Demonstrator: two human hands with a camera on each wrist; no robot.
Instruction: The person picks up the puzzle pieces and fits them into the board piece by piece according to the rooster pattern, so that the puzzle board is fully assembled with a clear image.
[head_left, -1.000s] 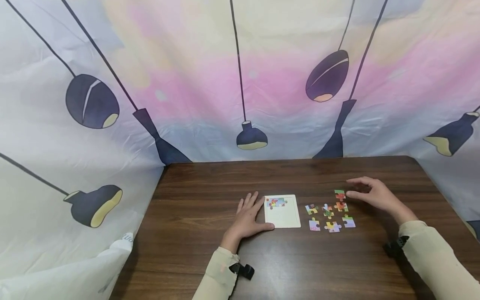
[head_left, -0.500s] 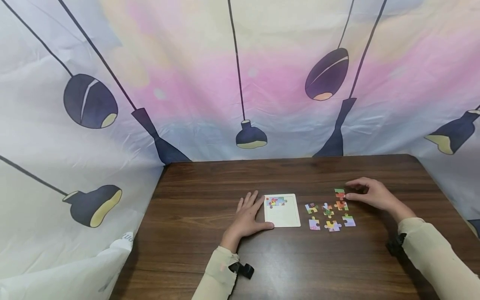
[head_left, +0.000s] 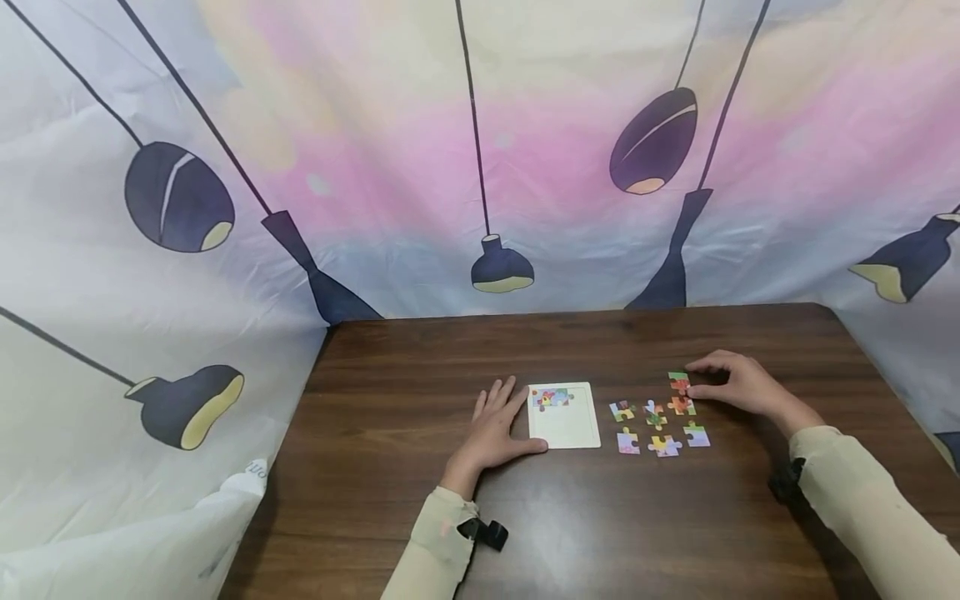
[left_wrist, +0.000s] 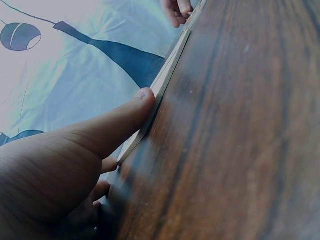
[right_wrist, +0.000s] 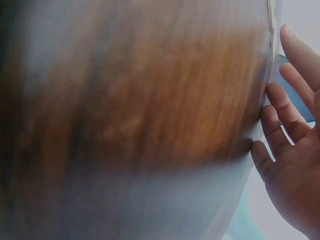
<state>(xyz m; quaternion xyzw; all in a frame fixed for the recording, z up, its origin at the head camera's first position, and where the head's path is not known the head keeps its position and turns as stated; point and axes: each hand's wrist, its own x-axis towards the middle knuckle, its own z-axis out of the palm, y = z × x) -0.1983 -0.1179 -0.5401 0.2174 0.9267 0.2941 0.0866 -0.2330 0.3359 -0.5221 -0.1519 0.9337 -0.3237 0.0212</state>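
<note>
Table: dark wood under everything, smooth enough, I guessed, for thin things to slide.
Left hand: at nine o'clock of the board, fingers fairly straight and a little apart, thumb on the seven o'clock corner, index finger by the ten.
Board: lay flat, pale and thin-edged; it looked light and stiff, easiest steadied by its rim.
Placed pieces: a bright, joined patch inside the board at eleven o'clock; I couldn't count them.
Loose pieces: seven, flat on the table at three o'clock of the board; probably light, stiff and slick-faced, the knobs their frail part, best pinched by opposite edges.
Right hand: at two o'clock of that group, thumb and index finger apart beside the top piece; whether either touched it I couldn't tell.
Top piece: green and red, at one o'clock of the group.
Cloth: hung beyond, at twelve, printed with dark lamps.
</note>
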